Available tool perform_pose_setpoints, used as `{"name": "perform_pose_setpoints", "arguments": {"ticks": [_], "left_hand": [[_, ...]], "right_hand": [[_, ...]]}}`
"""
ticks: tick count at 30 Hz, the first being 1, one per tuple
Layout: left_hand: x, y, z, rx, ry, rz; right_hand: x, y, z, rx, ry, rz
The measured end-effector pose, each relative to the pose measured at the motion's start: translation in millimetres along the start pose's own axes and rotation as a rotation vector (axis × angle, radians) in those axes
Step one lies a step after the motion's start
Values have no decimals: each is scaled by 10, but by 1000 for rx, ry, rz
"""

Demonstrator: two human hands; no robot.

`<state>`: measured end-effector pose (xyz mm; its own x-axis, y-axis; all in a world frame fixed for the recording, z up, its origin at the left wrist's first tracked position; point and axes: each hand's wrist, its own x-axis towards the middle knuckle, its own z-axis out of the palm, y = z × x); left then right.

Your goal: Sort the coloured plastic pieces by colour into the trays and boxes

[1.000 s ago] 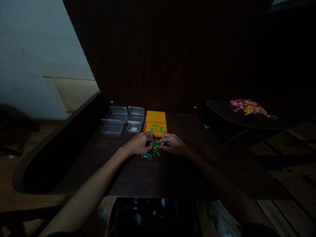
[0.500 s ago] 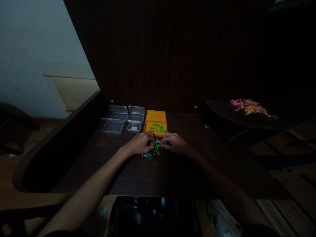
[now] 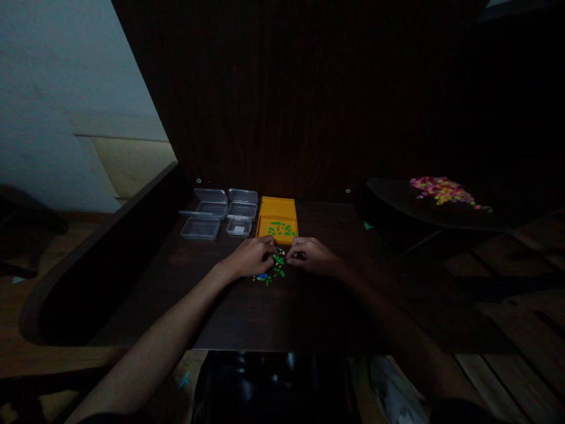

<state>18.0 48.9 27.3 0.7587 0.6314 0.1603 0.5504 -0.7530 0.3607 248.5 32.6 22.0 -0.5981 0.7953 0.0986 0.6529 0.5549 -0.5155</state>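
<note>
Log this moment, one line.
left hand: at loose pieces; right hand: likewise; grips: unclear; yellow box: open, green pieces inside; clear boxes: left of it

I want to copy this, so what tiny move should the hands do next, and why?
I'd guess the right hand could pinch one loose green piece and put it in the yellow box. The box is open with green pieces inside, and more lie near that hand among blue bits and white bits. I can't tell whether it already holds something.
</note>
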Motion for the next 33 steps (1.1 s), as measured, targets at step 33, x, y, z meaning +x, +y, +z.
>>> {"name": "perform_pose_setpoints", "arguments": {"ticks": [33], "left_hand": [[26, -5, 46, -71, 23, -12]], "right_hand": [[24, -181, 4, -184, -65, 61]]}}
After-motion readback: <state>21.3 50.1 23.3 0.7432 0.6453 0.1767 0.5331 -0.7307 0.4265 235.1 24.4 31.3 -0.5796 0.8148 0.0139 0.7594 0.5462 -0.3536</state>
